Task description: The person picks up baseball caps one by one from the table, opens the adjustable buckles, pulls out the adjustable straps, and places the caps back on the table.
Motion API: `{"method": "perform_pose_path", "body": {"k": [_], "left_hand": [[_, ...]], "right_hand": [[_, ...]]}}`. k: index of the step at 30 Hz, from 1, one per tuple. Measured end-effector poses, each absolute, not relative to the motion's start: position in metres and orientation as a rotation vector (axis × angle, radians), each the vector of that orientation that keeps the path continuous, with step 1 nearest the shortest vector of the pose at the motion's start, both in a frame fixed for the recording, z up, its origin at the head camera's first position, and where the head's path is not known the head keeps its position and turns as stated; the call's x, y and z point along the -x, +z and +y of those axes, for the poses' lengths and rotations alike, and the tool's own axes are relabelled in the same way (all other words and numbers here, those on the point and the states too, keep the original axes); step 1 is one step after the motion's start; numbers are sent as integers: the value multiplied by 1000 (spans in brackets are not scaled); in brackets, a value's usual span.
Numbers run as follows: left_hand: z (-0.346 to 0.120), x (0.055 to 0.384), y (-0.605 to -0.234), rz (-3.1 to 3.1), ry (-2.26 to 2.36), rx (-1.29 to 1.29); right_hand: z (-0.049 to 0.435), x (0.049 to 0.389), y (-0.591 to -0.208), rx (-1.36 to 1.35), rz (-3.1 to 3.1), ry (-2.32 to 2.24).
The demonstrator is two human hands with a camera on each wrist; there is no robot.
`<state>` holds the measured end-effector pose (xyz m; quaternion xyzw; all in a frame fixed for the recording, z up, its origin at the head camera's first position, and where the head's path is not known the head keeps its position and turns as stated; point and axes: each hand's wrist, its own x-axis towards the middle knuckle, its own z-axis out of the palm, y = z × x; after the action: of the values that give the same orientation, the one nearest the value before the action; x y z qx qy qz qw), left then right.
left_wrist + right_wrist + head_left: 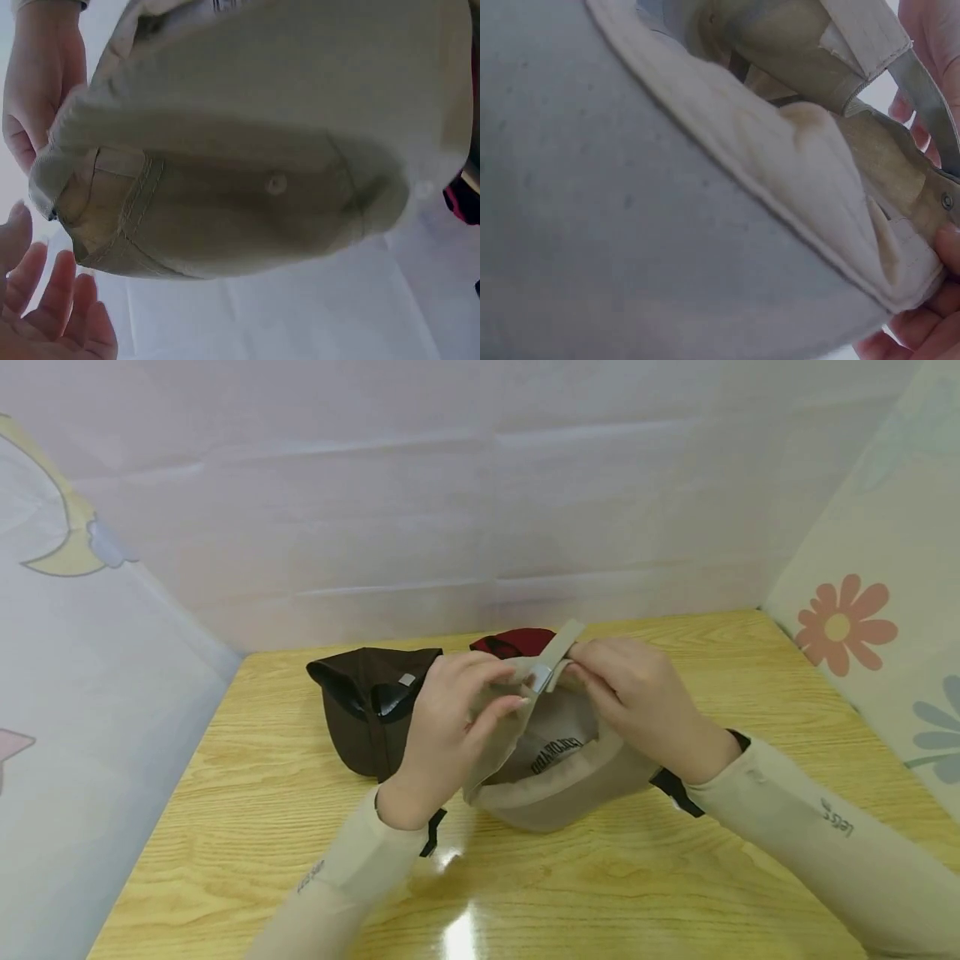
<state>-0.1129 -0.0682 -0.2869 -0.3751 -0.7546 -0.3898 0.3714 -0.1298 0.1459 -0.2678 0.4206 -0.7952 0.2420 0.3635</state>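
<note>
A beige baseball cap (570, 793) is held up over the table, its inside and dark lettering turned toward me. Its back strap (562, 643) runs through a metal buckle (540, 677) and sticks up. My right hand (637, 693) pinches the cap's back edge beside the buckle, with the thumb on the edge in the right wrist view. My left hand (457, 718) is at the other side of the buckle, thumb and fingers apart. In the left wrist view the left fingers (56, 307) are loosely spread close to the cap's edge.
A dark brown cap (348, 727) lies left of my left hand. Behind the beige cap shows part of a dark red cap (525, 642). The wood-grain table (225, 827) meets a pale backdrop (450, 527), with printed side walls at left and right.
</note>
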Motion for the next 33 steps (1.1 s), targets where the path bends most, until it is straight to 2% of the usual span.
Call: {"method": "perform_pose_path", "body": {"k": [8,33], "left_hand": [[-70,119,-282,-1962,-829,1135],[-67,125,-279,-1981,-538,1211]], "right_hand": [[145,126,-270,-1125,-2042,664],[131,115,-275,-1168,-2006,683]]}}
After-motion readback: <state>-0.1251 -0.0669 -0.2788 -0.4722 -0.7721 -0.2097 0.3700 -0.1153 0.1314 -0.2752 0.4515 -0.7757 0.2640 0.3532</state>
